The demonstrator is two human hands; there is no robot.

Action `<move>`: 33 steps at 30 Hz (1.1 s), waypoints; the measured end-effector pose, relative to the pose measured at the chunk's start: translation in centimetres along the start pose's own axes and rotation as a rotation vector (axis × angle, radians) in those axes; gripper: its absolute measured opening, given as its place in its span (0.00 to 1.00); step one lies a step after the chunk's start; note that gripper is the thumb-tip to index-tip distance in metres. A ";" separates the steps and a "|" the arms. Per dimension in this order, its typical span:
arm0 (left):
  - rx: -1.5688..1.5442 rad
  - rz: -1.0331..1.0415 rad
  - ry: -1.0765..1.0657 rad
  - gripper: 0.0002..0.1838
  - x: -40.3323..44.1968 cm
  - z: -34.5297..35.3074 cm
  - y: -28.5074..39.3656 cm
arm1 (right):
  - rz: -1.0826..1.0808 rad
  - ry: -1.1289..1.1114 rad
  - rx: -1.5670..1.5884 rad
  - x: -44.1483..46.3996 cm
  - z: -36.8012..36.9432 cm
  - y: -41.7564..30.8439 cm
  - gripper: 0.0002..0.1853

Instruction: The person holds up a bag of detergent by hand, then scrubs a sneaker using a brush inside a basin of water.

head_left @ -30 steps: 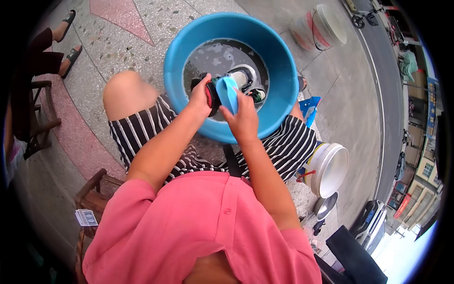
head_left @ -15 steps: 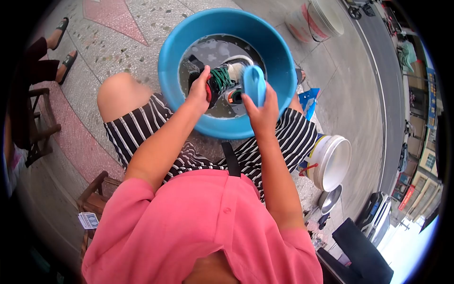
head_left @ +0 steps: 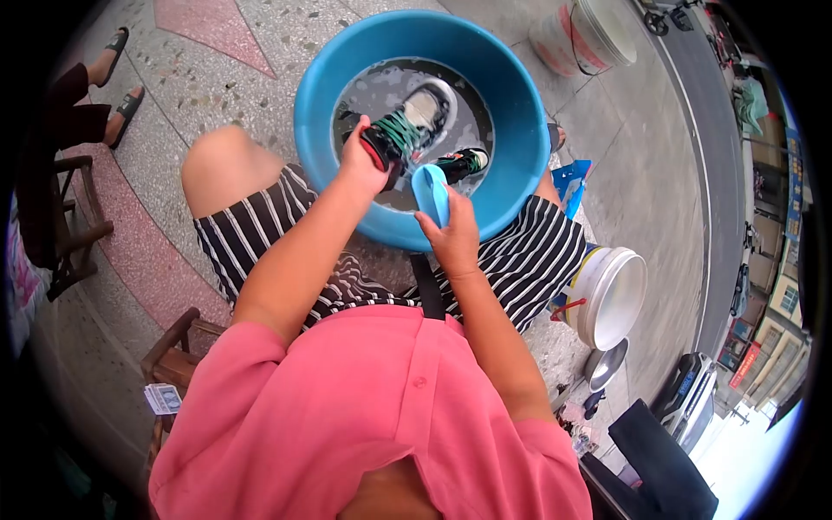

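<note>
My left hand (head_left: 364, 163) is closed around the heel end of a sneaker (head_left: 409, 128) with a black body, green laces, red lining and a pale toe. The toe points up and right over the murky, foamy water. A light-blue scrubbing brush (head_left: 432, 192) is in my right hand (head_left: 454, 236), near the front rim, just below the sneaker; its bristles are not clearly visible. Another sneaker (head_left: 468, 163) with orange and white parts lies partly in the water. All this is in or over a large blue basin (head_left: 316, 117) between my knees.
At right stand a white bucket (head_left: 614, 299), a metal bowl (head_left: 605, 364) and a blue packet (head_left: 570, 184). Another bucket (head_left: 581, 39) is beyond the basin. A wooden chair (head_left: 178, 355) is close on my left; a person's sandalled feet (head_left: 121, 117) are farther left.
The sneaker in my left hand has lifted and its toe swung farther from me. The brush has moved down and left, away from the shoe, uncovering the second sneaker.
</note>
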State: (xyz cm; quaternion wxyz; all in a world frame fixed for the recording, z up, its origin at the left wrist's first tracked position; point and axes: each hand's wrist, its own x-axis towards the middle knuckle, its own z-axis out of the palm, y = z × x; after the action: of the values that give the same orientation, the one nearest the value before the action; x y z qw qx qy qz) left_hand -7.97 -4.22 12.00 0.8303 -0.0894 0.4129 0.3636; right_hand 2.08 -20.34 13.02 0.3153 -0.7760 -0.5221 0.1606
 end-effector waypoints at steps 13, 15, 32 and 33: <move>0.140 -0.158 -0.282 0.32 2.0 -1.9 -0.7 | 0.120 -0.083 0.306 4.3 0.1 -4.7 0.33; 0.089 -0.139 -0.192 0.32 1.8 -2.0 -0.6 | 0.223 -0.168 0.339 4.1 -0.1 -3.9 0.33; 0.067 -0.258 -0.476 0.39 -1.8 0.6 -0.9 | 0.227 -0.059 0.358 4.6 -1.7 -2.5 0.33; 0.100 -0.253 -0.435 0.41 -1.8 0.5 -0.9 | 0.250 -0.078 0.370 4.2 -1.7 -2.6 0.33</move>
State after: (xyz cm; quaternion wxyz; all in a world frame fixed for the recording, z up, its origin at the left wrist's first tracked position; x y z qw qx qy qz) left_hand -7.69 -5.59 13.54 0.9419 -0.0189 0.2277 0.2463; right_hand 2.92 -16.37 16.28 0.4093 -0.7568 -0.3955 0.3214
